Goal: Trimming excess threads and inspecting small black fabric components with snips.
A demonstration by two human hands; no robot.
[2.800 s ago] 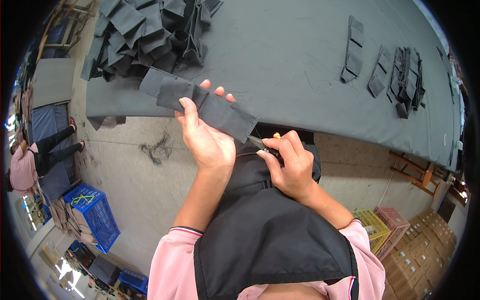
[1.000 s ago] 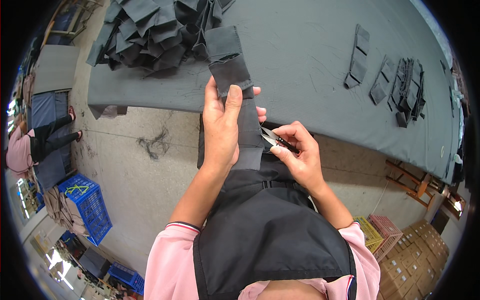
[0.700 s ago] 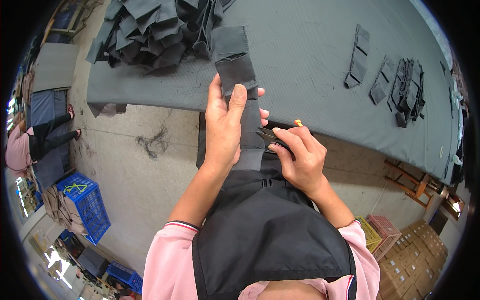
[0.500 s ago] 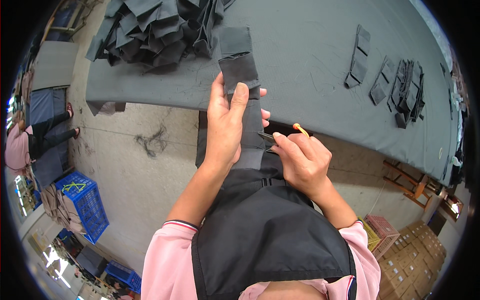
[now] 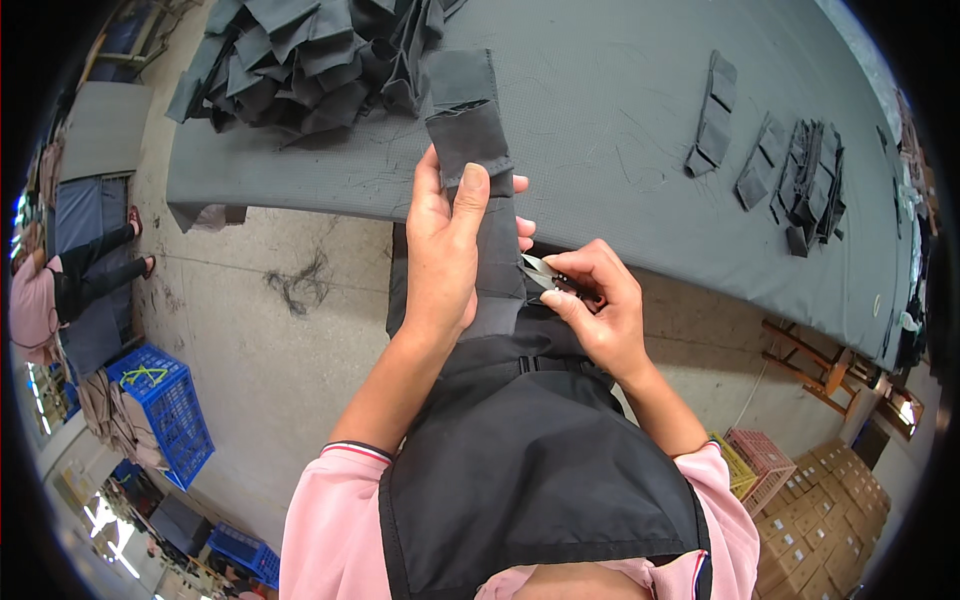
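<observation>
My left hand [image 5: 445, 240] is closed round a long dark grey fabric strip [image 5: 472, 130], its thumb pressed on top and its fingertips showing past the right edge. The strip has folded, stitched sections; its far end reaches over the table and its near end hangs toward my black apron. In my right hand [image 5: 606, 310] are small thread snips [image 5: 540, 271] with silver blades and dark handles. The blades are spread apart, their tips at the strip's right edge.
A dark-covered table [image 5: 580, 120] spans the far side, with a heap of grey fabric pieces [image 5: 300, 70] at left and stacked sewn strips [image 5: 812, 185] at right. A blue crate [image 5: 165, 410] stands on the floor at left, cardboard boxes [image 5: 825, 515] at lower right. Another person [image 5: 60, 290] is far left.
My right hand has turned, so the snips' blades now show spread apart at the strip's edge. The orange-yellow tip seen above that hand is now hidden. My left hand has shifted slightly left with the strip.
</observation>
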